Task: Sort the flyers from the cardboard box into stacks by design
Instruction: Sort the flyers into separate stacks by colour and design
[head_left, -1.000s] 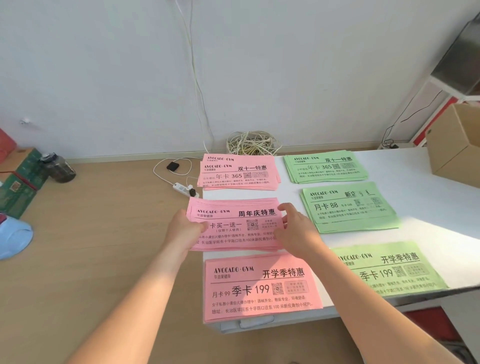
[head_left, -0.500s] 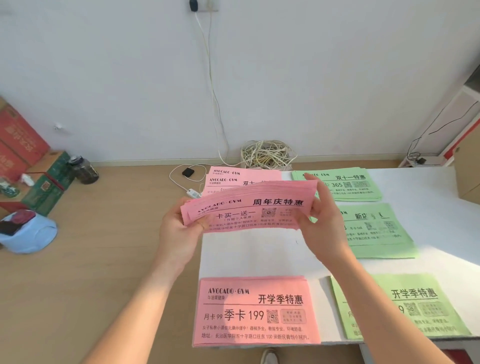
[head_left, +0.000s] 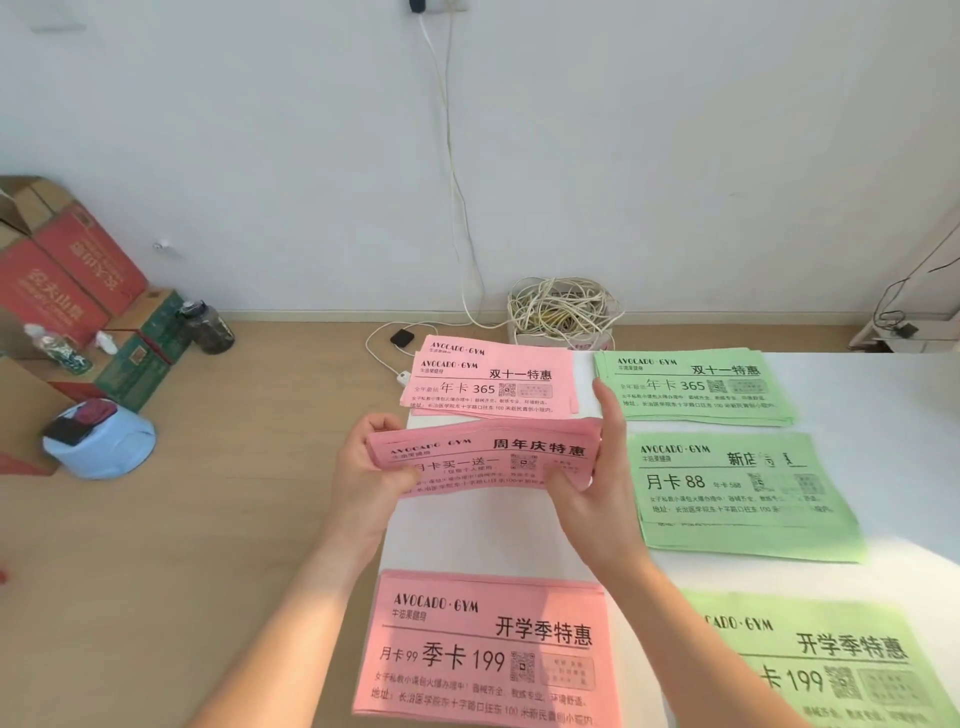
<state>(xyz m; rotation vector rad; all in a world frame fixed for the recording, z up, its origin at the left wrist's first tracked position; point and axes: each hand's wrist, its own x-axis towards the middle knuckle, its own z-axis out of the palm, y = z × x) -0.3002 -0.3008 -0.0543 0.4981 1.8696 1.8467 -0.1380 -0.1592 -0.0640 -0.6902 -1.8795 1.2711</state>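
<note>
While the left hand (head_left: 363, 467) and right hand (head_left: 597, 483) grip the pink anniversary stack (head_left: 488, 460) by its ends, fingers and thumbs pinching it, over the white table (head_left: 467, 540) between far pink stack (head_left: 493, 384) and near pink stack (head_left: 488, 649) | risk: bowed sheets could slip out and mix designs

Bright, soft daylight fills the room, glare washes out some print on the middle green stack (head_left: 737, 488), and the wide lens bends and softens the edges.

Three pink flyer stacks (head_left: 488, 649), three green flyer stacks (head_left: 737, 488)
</note>
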